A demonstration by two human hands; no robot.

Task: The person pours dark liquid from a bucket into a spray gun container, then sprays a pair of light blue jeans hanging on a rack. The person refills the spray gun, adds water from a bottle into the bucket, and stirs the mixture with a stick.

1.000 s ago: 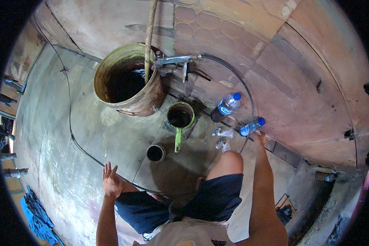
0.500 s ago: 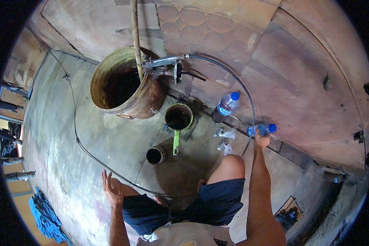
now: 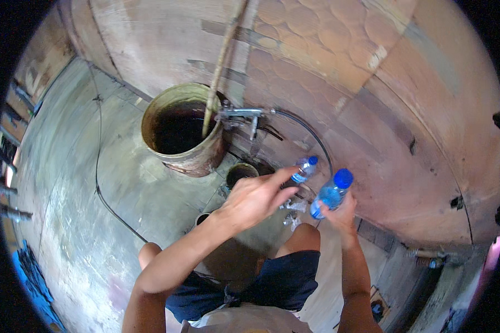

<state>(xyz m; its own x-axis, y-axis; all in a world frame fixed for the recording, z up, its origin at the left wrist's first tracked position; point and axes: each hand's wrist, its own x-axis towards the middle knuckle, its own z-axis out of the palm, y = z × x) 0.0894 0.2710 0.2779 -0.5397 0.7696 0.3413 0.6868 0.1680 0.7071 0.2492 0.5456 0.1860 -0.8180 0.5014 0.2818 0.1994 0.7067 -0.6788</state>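
My right hand (image 3: 343,213) is wrapped round a clear plastic bottle (image 3: 331,194) with a blue cap, held tilted above the floor. Reaching across from the left, my left hand (image 3: 255,198) has its thumb and index finger apart, with nothing seen between them. Behind its fingertips stands a second blue-capped bottle (image 3: 305,170) by the wall, partly hidden. A small dark pot (image 3: 241,171) is half covered by the left hand, and a cup (image 3: 202,218) shows only in part beside that forearm. Small clear plastic bags (image 3: 292,217) lie below the bottles.
A large stained bucket (image 3: 196,165) with dark contents stands ahead, a long stick (image 3: 222,72) leaning in it. On its rim hangs a metal spray gun (image 3: 243,112) with a black hose (image 3: 312,131). A black cable (image 3: 98,166) crosses the left floor. Blue cloth (image 3: 32,280) lies far left.
My right hand has lifted the bottle from beside the wall and brought it nearer. My left hand has swung from beside my left knee across toward the right. The view has shifted.
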